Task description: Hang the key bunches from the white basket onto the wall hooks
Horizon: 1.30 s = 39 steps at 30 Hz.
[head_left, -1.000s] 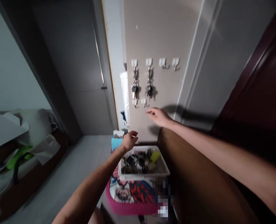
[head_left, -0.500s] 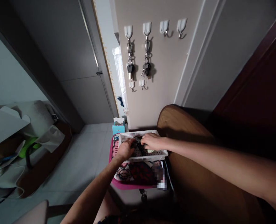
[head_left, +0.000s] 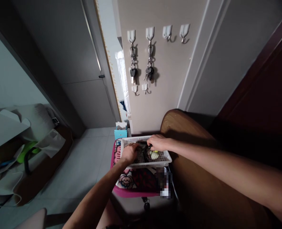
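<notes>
Both hands reach into a white plastic basket (head_left: 143,165) with slotted walls. My left hand (head_left: 130,152) is over its left part, fingers curled down against small dark things whose kind I cannot make out. Higher up on the right, my right hand (head_left: 158,142) has thumb and fingers pinched together near dark items at the back of the basket; what they hold is mostly hidden. Below it lies a pale green, ridged, rounded trinket (head_left: 154,155). The basket rests on a pink-edged case with a flower print (head_left: 126,181).
Two key bunches (head_left: 133,73) hang from white wall hooks (head_left: 150,32) above the basket; other hooks hold nothing. A wooden board (head_left: 191,136) leans at the right. Behind the case stands a blue box (head_left: 120,132). Clutter with a white bag (head_left: 51,143) lies at far left.
My right hand has moved up and slightly right, uncovering the pale green trinket. My left hand stays over the basket's left part, with little change. The view has tilted slightly.
</notes>
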Each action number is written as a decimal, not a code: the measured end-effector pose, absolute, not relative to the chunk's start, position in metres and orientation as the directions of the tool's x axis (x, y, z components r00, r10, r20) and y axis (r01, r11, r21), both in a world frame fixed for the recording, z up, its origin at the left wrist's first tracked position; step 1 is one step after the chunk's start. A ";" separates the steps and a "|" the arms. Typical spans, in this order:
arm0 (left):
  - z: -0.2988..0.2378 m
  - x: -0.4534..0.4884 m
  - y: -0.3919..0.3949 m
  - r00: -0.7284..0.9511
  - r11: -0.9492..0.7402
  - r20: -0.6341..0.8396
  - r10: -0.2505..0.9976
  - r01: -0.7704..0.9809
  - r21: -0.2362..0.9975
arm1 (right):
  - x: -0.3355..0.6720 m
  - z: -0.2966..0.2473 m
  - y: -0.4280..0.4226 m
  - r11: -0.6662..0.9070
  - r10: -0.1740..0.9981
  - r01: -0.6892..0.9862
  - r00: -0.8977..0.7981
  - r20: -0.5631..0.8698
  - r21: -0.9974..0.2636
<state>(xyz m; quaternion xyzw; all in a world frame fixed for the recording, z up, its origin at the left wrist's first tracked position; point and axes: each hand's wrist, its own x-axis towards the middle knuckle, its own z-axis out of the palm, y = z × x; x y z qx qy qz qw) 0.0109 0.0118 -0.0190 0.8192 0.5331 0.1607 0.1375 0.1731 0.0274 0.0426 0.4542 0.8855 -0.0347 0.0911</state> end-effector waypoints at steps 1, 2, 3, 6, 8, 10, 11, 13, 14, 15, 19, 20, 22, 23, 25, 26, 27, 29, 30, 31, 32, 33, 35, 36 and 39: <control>-0.019 0.011 0.012 0.381 -0.399 0.129 0.916 0.821 0.408 | 0.174 0.043 0.028 0.575 0.804 0.818 -0.559 -0.200 0.023; -0.019 0.010 0.011 0.376 -0.401 0.145 0.915 0.818 0.413 | 0.175 0.044 0.028 0.566 0.810 0.824 -0.549 -0.205 0.025; -0.019 0.010 0.011 0.368 -0.402 0.164 0.915 0.817 0.413 | 0.175 0.043 0.029 0.558 0.815 0.830 -0.541 -0.207 0.026; -0.019 0.010 0.011 0.355 -0.413 0.214 0.910 0.812 0.411 | 0.177 0.041 0.031 0.546 0.824 0.837 -0.531 -0.198 0.029; -0.018 0.010 0.011 0.360 -0.430 0.238 0.902 0.798 0.422 | 0.178 0.038 0.031 0.556 0.819 0.831 -0.542 -0.188 0.024; -0.018 0.010 0.011 0.357 -0.436 0.253 0.899 0.778 0.452 | 0.177 0.036 0.031 0.578 0.804 0.816 -0.566 -0.180 0.014; -0.017 0.010 0.011 0.345 -0.430 0.260 0.902 0.765 0.478 | 0.176 0.035 0.030 0.591 0.795 0.807 -0.581 -0.174 0.004; -0.016 0.011 0.010 0.309 -0.407 0.266 0.913 0.725 0.555 | 0.174 0.034 0.028 0.616 0.775 0.787 -0.613 -0.154 -0.031; -0.015 0.011 0.010 0.290 -0.391 0.263 0.920 0.694 0.604 | 0.173 0.033 0.027 0.624 0.768 0.779 -0.625 -0.140 -0.056; -0.014 0.012 0.008 0.274 -0.375 0.256 0.927 0.658 0.653 | 0.172 0.032 0.027 0.628 0.764 0.774 -0.633 -0.122 -0.084; -0.007 0.020 0.004 0.256 -0.324 0.218 0.942 0.515 0.794 | 0.170 0.029 0.029 0.577 0.799 0.802 -0.594 -0.098 -0.155; -0.004 0.022 0.003 0.256 -0.322 0.220 0.941 0.486 0.812 | 0.170 0.029 0.031 0.539 0.822 0.827 -0.558 -0.115 -0.162; 0.002 0.027 0.005 0.238 -0.324 0.239 0.941 0.441 0.837 | 0.170 0.030 0.035 0.452 0.864 0.873 -0.480 -0.154 -0.185; 0.005 0.029 0.007 0.215 -0.321 0.249 0.944 0.427 0.846 | 0.170 0.032 0.036 0.422 0.874 0.883 -0.456 -0.168 -0.204; 0.011 0.029 0.012 0.169 -0.293 0.243 0.955 0.426 0.856 | 0.170 0.037 0.039 0.421 0.869 0.872 -0.466 -0.167 -0.249; 0.013 0.027 0.015 0.161 -0.274 0.225 0.961 0.448 0.851 | 0.170 0.040 0.039 0.441 0.858 0.858 -0.489 -0.155 -0.264; 0.015 0.025 0.017 0.166 -0.258 0.201 0.965 0.494 0.831 | 0.170 0.042 0.040 0.469 0.845 0.841 -0.516 -0.140 -0.269; 0.015 0.017 0.018 0.212 -0.250 0.146 0.966 0.638 0.728 | 0.170 0.047 0.040 0.523 0.819 0.814 -0.562 -0.114 -0.254; 0.013 0.013 0.018 0.242 -0.255 0.112 0.964 0.718 0.647 | 0.170 0.049 0.039 0.545 0.808 0.805 -0.579 -0.109 -0.236; 0.010 0.009 0.017 0.273 -0.265 0.070 0.959 0.788 0.556 | 0.171 0.051 0.039 0.564 0.797 0.798 -0.593 -0.110 -0.213; 0.007 0.006 0.015 0.302 -0.277 0.022 0.953 0.842 0.463 | 0.173 0.053 0.038 0.582 0.786 0.792 -0.606 -0.120 -0.184; 0.004 0.004 0.013 0.327 -0.294 -0.022 0.945 0.877 0.380 | 0.174 0.054 0.037 0.596 0.776 0.788 -0.615 -0.143 -0.152; -0.003 0.002 0.010 0.359 -0.330 -0.068 0.931 0.906 0.264 | 0.177 0.056 0.034 0.609 0.762 0.788 -0.612 -0.213 -0.083; -0.005 0.003 0.009 0.371 -0.347 -0.068 0.926 0.909 0.232 | 0.179 0.056 0.033 0.608 0.761 0.792 -0.599 -0.251 -0.047; -0.008 0.005 0.007 0.375 -0.357 -0.048 0.926 0.909 0.216 | 0.182 0.058 0.029 0.588 0.772 0.809 -0.548 -0.322 0.032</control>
